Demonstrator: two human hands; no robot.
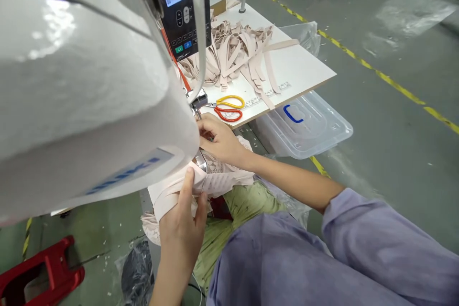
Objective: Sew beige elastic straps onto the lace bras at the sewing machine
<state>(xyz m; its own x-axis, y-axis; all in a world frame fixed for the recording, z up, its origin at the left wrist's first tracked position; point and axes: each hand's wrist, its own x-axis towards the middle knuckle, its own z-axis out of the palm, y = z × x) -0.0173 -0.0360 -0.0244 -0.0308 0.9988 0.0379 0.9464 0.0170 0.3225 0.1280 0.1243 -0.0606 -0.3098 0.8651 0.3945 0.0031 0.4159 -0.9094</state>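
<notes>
A white sewing machine (89,105) fills the upper left and hides part of the sewing area. Pale pink fabric (222,182) with a lace part lies over the machine's narrow metal arm end (201,162) and hangs down around it. My left hand (182,222) grips the fabric's near side, index finger laid along it and thumb lower down. Close to the needle area, my right hand (224,143) is closed with curled fingers, its wrist above the lace. Whatever sits between those fingertips is hidden.
Yellow-and-red-handled scissors (229,107) lie on the white table (304,67), near a heap of pale pink strips (236,52). A control panel (186,19) stands behind the machine. A lidded clear plastic box (315,124) is below the table edge. Red stools (46,272) stand on the floor.
</notes>
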